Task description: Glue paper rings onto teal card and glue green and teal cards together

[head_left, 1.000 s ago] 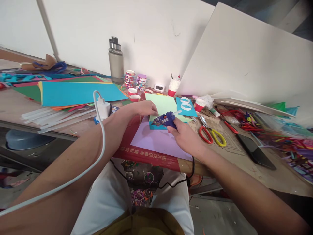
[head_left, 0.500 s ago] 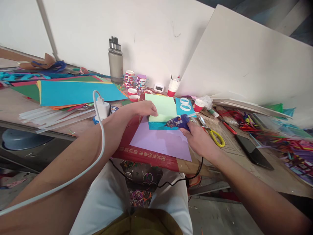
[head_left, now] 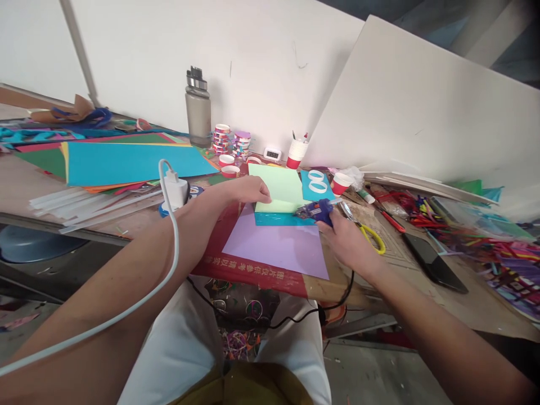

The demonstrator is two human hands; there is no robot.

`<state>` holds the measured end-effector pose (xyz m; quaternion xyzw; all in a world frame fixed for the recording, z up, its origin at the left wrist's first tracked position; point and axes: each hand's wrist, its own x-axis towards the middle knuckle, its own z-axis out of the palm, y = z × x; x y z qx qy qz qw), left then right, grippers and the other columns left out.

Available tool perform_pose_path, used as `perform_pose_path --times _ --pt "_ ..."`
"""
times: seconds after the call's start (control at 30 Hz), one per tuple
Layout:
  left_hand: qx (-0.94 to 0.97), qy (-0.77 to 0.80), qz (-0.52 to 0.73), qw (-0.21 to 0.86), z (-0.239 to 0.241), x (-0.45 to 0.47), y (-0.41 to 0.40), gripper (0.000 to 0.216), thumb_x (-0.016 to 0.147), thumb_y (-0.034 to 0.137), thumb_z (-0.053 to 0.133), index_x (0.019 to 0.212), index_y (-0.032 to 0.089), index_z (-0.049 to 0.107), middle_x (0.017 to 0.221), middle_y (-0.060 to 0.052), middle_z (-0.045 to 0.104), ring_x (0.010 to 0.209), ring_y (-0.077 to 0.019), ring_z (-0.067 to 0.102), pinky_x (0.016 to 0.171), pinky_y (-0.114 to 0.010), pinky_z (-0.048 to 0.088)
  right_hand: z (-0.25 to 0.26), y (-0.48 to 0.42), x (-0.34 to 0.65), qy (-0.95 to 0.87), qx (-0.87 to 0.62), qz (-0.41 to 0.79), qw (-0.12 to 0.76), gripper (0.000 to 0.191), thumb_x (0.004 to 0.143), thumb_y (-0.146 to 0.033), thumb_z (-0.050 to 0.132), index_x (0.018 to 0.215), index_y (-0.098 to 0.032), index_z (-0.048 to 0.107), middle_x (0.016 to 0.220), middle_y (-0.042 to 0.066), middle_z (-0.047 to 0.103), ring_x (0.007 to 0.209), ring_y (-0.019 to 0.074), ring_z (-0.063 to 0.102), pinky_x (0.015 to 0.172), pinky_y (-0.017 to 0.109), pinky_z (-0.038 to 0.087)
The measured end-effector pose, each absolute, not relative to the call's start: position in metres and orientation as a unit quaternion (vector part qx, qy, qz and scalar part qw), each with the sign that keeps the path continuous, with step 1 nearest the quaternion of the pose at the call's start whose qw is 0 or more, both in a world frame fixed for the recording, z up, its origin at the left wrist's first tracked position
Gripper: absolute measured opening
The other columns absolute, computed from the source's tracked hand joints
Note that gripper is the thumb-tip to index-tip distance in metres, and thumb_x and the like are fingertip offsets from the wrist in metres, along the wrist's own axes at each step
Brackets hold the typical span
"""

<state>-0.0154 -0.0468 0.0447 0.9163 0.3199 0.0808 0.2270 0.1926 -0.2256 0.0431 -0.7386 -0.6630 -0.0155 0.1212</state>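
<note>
My right hand [head_left: 341, 233] grips a blue hot glue gun [head_left: 317, 211], its nozzle pointing left at the blue strip [head_left: 278, 219] along the near edge of a light green sheet of paper [head_left: 278, 183]. Shiny streaks that look like glue show on this strip. With its fingers closed, my left hand [head_left: 254, 190] holds the green sheet near its left side; the exact fingertip contact is partly hidden. Beneath both lies a purple sheet of paper [head_left: 274, 247]. Beyond the glue gun is a blue card with two white rings [head_left: 316, 181].
Yellow-handled scissors [head_left: 371, 237] and a black phone [head_left: 434, 262] lie to the right. Paper cups [head_left: 297, 153], a small clock [head_left: 272, 153] and a bottle [head_left: 198, 107] stand at the back. A white cable [head_left: 176, 247] crosses my left forearm. Glue sticks [head_left: 97, 205] lie left.
The glue gun's nozzle has moved slightly right along the blue strip. My left hand stays on the green sheet. The whole view has shifted a little.
</note>
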Motion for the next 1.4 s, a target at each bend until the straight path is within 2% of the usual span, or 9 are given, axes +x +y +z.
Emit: perform_pose_path --times 0.1,0.17,0.33,0.47,0.83,1.03,1.2,1.4 --pt "0.934 0.285 0.088 0.195 0.044 -0.011 -0.055 0.024 0.069 0.036 0.055 0.079 0.018 0.069 0.074 -0.001 0.064 0.064 -0.0122 0.049 0.056 -0.021 0.03 0.045 -0.23 0.203 -0.655 -0.746 -0.023 0.117 0.023 0.091 -0.029 0.038 0.102 -0.015 0.053 0.091 0.014 0.066 0.081 0.0257 0.061 0.062 0.031 0.035" --pt "0.948 0.254 0.095 0.165 0.042 -0.005 -0.061 0.026 0.071 0.038 0.056 0.083 0.02 0.069 0.08 -0.001 0.067 0.069 -0.0131 0.051 0.059 -0.021 0.031 0.045 -0.231 0.201 -0.653 -0.747 -0.012 0.125 0.022 0.091 -0.03 0.039 0.1 -0.017 0.054 0.09 0.013 0.066 0.081 0.0252 0.061 0.062 0.03 0.035" --pt "0.959 0.227 0.105 0.132 0.036 0.005 -0.065 0.024 0.075 0.033 0.049 0.065 0.015 0.062 0.057 0.001 0.052 0.056 -0.011 0.043 0.053 -0.023 0.025 0.045 -0.226 0.183 -0.666 -0.728 0.016 0.162 0.019 0.091 -0.029 0.041 0.096 -0.017 0.055 0.092 0.012 0.066 0.085 0.0237 0.06 0.066 0.028 0.037" --pt "0.95 0.257 0.109 0.137 0.036 0.005 -0.059 0.026 0.074 0.037 0.051 0.06 0.016 0.057 0.052 0.003 0.043 0.052 -0.0101 0.038 0.051 -0.024 0.023 0.044 -0.229 0.181 -0.679 -0.713 0.036 0.173 0.021 0.09 -0.028 0.042 0.101 -0.015 0.055 0.094 0.012 0.066 0.087 0.0235 0.06 0.067 0.028 0.038" --pt "0.943 0.285 0.087 0.148 0.043 0.004 -0.063 0.024 0.073 0.037 0.052 0.06 0.017 0.053 0.056 0.002 0.047 0.054 -0.0108 0.04 0.051 -0.026 0.022 0.042 -0.235 0.23 -0.606 -0.787 -0.037 0.114 0.029 0.092 -0.031 0.037 0.107 -0.012 0.053 0.094 0.017 0.066 0.088 0.0278 0.062 0.068 0.032 0.038" --pt "0.938 0.292 0.093 0.159 0.042 0.003 -0.063 0.026 0.073 0.038 0.051 0.058 0.017 0.049 0.054 0.003 0.042 0.052 -0.0101 0.034 0.05 -0.026 0.021 0.04 -0.231 0.209 -0.636 -0.761 -0.022 0.127 0.029 0.092 -0.03 0.037 0.112 -0.012 0.049 0.1 0.017 0.066 0.089 0.0266 0.063 0.068 0.031 0.038" --pt "0.938 0.292 0.101 0.156 0.041 0.004 -0.062 0.029 0.072 0.037 0.051 0.052 0.017 0.043 0.051 0.003 0.033 0.05 -0.0097 0.03 0.05 -0.027 0.018 0.039 -0.235 0.229 -0.599 -0.794 -0.011 0.104 0.032 0.092 -0.034 0.036 0.109 -0.012 0.051 0.098 0.018 0.066 0.09 0.029 0.062 0.068 0.032 0.039" --pt "0.939 0.293 0.097 0.153 0.041 0.005 -0.06 0.025 0.072 0.037 0.052 0.059 0.017 0.054 0.055 0.002 0.046 0.053 -0.0108 0.036 0.051 -0.026 0.021 0.038 -0.229 0.245 -0.595 -0.793 -0.023 0.125 0.033 0.092 -0.03 0.036 0.115 -0.011 0.05 0.107 0.018 0.064 0.1 0.0282 0.059 0.076 0.032 0.041"
